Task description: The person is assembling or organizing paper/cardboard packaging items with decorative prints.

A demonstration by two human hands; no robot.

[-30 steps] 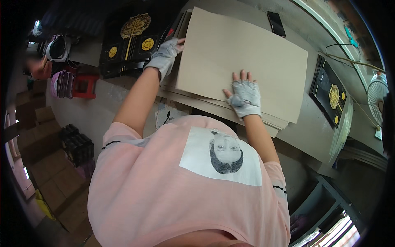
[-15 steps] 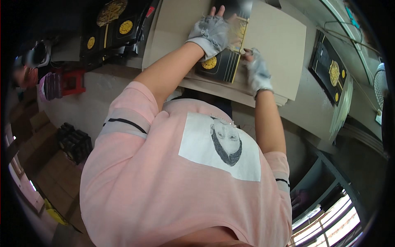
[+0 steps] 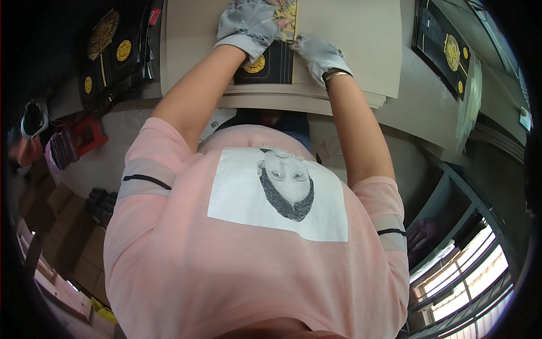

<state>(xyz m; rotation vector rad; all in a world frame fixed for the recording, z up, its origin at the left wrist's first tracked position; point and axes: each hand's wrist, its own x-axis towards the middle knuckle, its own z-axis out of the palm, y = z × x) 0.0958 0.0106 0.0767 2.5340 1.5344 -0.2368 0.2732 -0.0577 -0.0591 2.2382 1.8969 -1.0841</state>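
Observation:
A black printed panel (image 3: 275, 69) with gold ornament lies on a stack of large grey-beige boards (image 3: 350, 34); its far end runs out of the picture. My left hand (image 3: 248, 25), in a grey fingerless glove, lies over the panel's left side and hides part of it. One of its fingertips shows on the gold pattern, while others are cut off by the upper edge. My right hand (image 3: 319, 53), gloved alike, is at the panel's right edge with its fingers bunched together. Whether they pinch anything is hidden.
Black pieces with gold medallions (image 3: 113, 53) are piled at the left, and a similar stack (image 3: 449, 53) lies at the right beside pale sheets (image 3: 471, 101). A red plastic stool (image 3: 90, 135) stands lower left. A grey metal frame (image 3: 457, 192) is at the lower right.
The view has shifted, so the table sits higher in the picture. My left hand remains over the panel; the right hand's fingers are now closer against its right edge.

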